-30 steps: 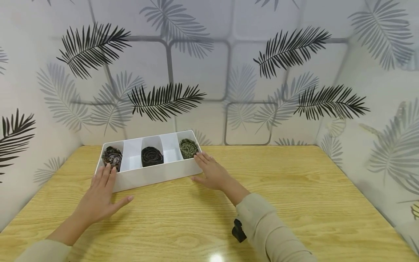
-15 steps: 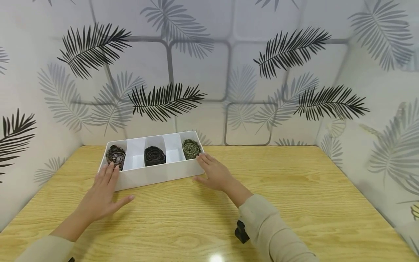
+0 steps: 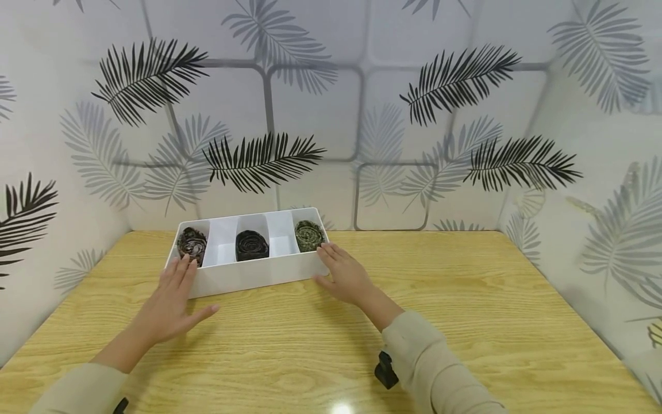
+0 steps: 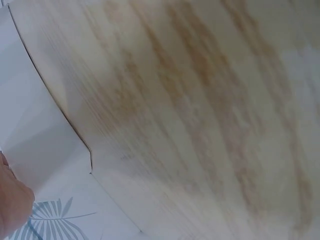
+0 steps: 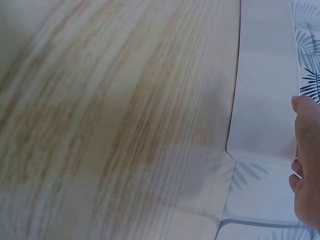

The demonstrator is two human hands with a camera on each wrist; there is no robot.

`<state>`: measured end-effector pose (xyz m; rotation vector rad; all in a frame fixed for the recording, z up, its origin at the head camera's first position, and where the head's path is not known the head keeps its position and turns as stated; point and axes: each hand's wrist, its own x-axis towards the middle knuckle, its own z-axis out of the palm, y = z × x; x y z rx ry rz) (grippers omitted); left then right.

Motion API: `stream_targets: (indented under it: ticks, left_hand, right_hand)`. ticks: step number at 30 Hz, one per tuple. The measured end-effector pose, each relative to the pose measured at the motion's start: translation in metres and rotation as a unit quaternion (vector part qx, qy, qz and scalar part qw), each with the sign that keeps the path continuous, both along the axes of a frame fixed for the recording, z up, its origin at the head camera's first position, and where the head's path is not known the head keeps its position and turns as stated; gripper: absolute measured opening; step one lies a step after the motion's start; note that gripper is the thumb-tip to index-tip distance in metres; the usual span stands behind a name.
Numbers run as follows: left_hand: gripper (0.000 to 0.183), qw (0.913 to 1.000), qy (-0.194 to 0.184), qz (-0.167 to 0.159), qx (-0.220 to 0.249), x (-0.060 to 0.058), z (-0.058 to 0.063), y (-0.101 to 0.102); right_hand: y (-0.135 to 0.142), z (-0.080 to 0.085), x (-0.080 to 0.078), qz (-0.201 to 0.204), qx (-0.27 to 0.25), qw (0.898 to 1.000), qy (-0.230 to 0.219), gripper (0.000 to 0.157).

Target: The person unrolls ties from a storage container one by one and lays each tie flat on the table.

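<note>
A long white divided box (image 3: 258, 273) stands slightly angled on the table. In its left compartment sits a brownish patterned fabric roll (image 3: 192, 244), in its middle one a black roll (image 3: 252, 246), in its right one a green mottled roll (image 3: 309, 236). My left hand (image 3: 168, 302) lies at the box's left front corner, fingers straight and thumb spread away. At the opposite front corner, the fingertips of my right hand (image 3: 346, 276) rest on the rim. Both wrist views show the box's plain front wall (image 5: 265, 85) with a hand at its end.
Under everything is a wood-grain table (image 3: 465, 322). A wall with leaf-patterned covering (image 3: 320, 115) rises close behind the box. A small black device (image 3: 385, 371) shows beneath the right sleeve. Two compartments between the rolls show bare white bottoms.
The box has slid to the right along the table, with the rolls inside it. Both hands have travelled along with it, keeping to its front corners.
</note>
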<state>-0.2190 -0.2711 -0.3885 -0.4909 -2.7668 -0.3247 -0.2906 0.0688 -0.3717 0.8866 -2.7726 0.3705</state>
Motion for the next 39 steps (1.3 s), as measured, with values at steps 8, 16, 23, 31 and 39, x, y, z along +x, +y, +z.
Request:
stream_targets:
  ticks: [8,16,23,31,39]
  left_hand:
    - [0.097,0.9999,-0.011,0.003,-0.005,-0.005,0.001,0.004]
    - [0.095,0.9998,0.016,-0.007,-0.005,-0.009,-0.001,0.005]
    - [0.095,0.9999,0.007,-0.008,-0.002,-0.011,0.001,0.011]
    - [0.095,0.9997,0.002,-0.017,0.017,-0.015,0.001,0.016]
    - [0.094,0.9995,-0.029,-0.014,-0.004,-0.017,0.006,0.023]
  right_hand:
    - [0.000,0.002,-0.009,0.007,0.027,1.000,0.009,0.061]
    - [-0.002,0.006,-0.010,-0.005,0.034,0.999,-0.027,0.060]
    - [0.003,0.005,-0.008,-0.006,0.019,1.000,-0.023,0.059]
    - [0.009,0.002,-0.005,-0.020,-0.005,1.000,-0.012,0.058]
    - [0.015,-0.001,-0.002,-0.022,-0.022,1.000,-0.001,0.058]
